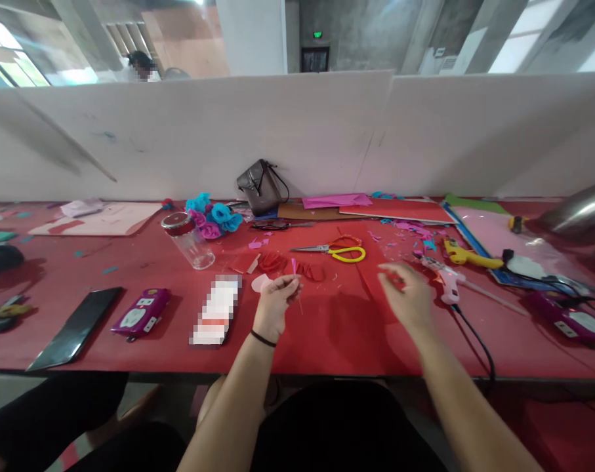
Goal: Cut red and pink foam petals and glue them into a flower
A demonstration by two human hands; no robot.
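My left hand [280,296] is closed in a pinch on a thin stem with a narrow pink paper piece [294,265] at its top. My right hand [409,296] hovers above the red tabletop [336,328], fingers curved and apart, with nothing visible in it. Just right of it lies a pale pink glue gun [449,283], its cord running towards the front edge. Beyond my hands are yellow-handled scissors [347,254], blades pointing left. Red paper strips [272,262] and a pale pink paper piece [260,282] lie near my left hand.
A phone [216,311], a clear jar [191,246], blue and pink paper flowers [216,216] and a purple box [142,313] are on the left. A yellow glue gun [471,255] and another purple box [570,314] lie right. Behind stand a dark bag [260,188] and a white partition [203,131].
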